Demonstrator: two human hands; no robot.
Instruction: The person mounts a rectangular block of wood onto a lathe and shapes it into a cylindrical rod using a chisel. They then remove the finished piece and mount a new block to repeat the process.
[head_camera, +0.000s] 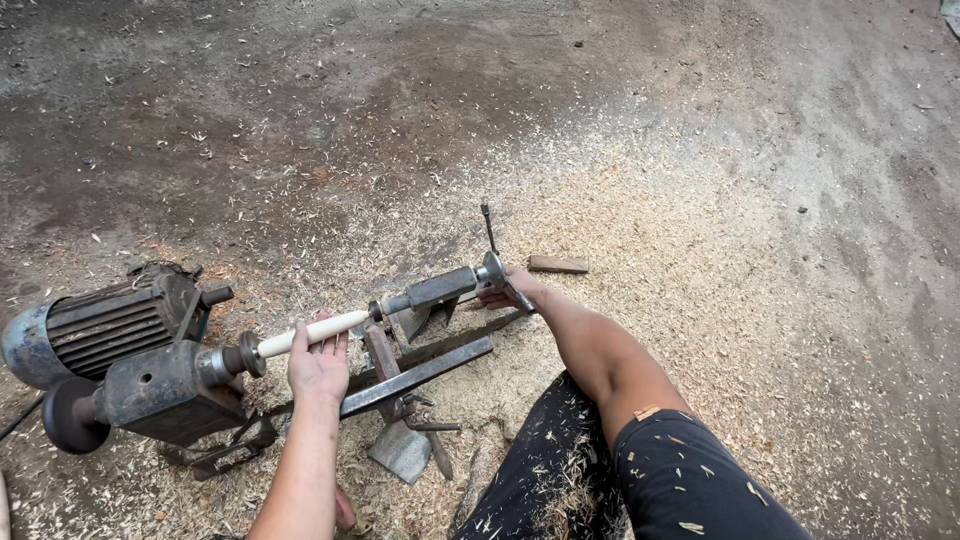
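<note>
- Low on a sawdust-covered floor (700, 250), a pale wooden rod (312, 333) sits clamped in a small lathe (190, 385).
- Left hand (318, 368) curls its grip on the rod's middle; it looks light, stiff, smooth.
- Right hand (505, 292) closes on the tail-end crank (492, 262).

You have no packages, labels, signs or screens anywhere in your view.
</note>
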